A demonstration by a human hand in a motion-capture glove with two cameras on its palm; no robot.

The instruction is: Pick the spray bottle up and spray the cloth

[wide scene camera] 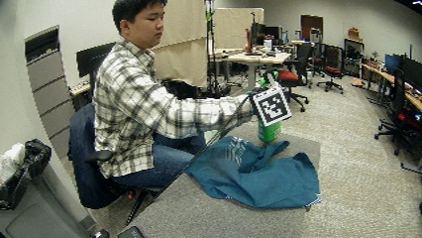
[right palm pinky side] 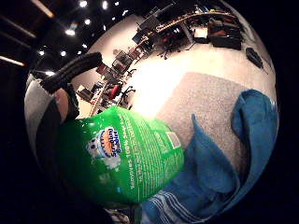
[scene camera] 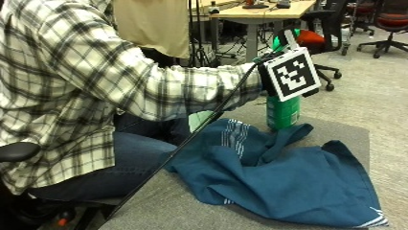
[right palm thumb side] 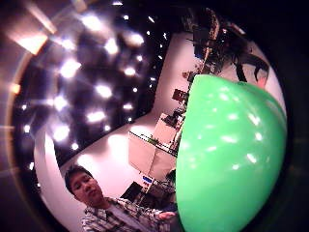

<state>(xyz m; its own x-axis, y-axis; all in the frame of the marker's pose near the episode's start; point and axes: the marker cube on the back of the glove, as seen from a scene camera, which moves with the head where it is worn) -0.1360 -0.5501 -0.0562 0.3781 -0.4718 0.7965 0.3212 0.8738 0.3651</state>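
Note:
A green spray bottle [scene camera: 283, 113] stands upright at the far side of the grey table [scene camera: 178, 211], just behind a rumpled blue cloth [scene camera: 287, 177]. My gloved right hand [scene camera: 261, 76] is wrapped around the bottle's upper part, largely hidden behind the glove's gear. The green labelled body [right palm pinky side: 121, 158] fills much of the little finger side palm view, with the blue cloth [right palm pinky side: 210, 177] beside it. It also bulks large as a plain green surface [right palm thumb side: 231, 159] in the thumb side palm view. I cannot tell whether the base touches the table. The wide outside view shows the bottle [wide scene camera: 268, 131] and cloth [wide scene camera: 264, 176].
The cloth covers the table's middle and right; bare grey surface [wide scene camera: 198, 213] lies nearer the camera. A pale green object [scene camera: 201, 120] peeks out beside the cloth near the person's lap. Office chairs [scene camera: 322, 45] and a desk [scene camera: 255, 14] stand on the carpet beyond.

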